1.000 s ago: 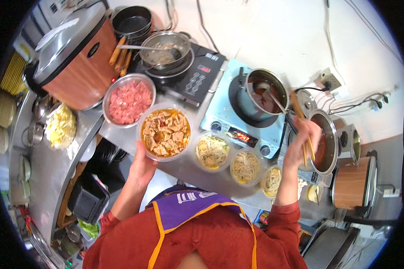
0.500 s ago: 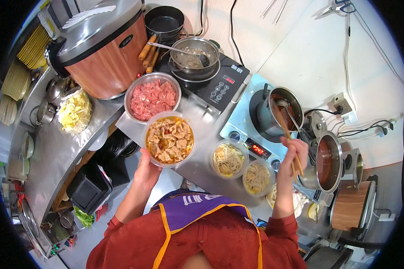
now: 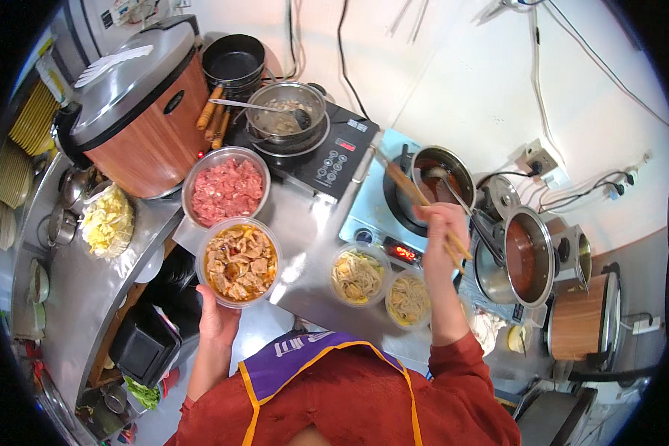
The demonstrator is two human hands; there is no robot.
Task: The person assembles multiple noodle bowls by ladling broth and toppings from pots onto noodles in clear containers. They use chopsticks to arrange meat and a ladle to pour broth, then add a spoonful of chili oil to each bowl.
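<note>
My left hand (image 3: 217, 321) is closed on the near rim of a round plastic container (image 3: 238, 262) full of cooked meat slices in orange broth. Right against its far side is a steel bowl of raw sliced meat (image 3: 227, 186). In my right hand (image 3: 443, 227) I grip long wooden chopsticks (image 3: 407, 186), their tips pointing up and left over the light-blue induction cooker (image 3: 358, 213). Below that hand, two plastic containers of noodles, one on the left (image 3: 359, 276) and one on the right (image 3: 408, 299), stand on the steel counter, the right one beside my forearm.
A pot of red-brown soup (image 3: 442, 175) with a ladle sits on the blue cooker; a larger soup pot (image 3: 525, 256) stands to its right. Behind are a black induction cooker (image 3: 342, 141) with a small pot (image 3: 286, 111), a wood-patterned rice cooker (image 3: 150, 111) and a bag of chopped cabbage (image 3: 108, 223).
My view has shifted, so the counter things appear further left. My right hand has moved up and left with the chopsticks, which now slant left over the blue cooker. The left hand still holds the container.
</note>
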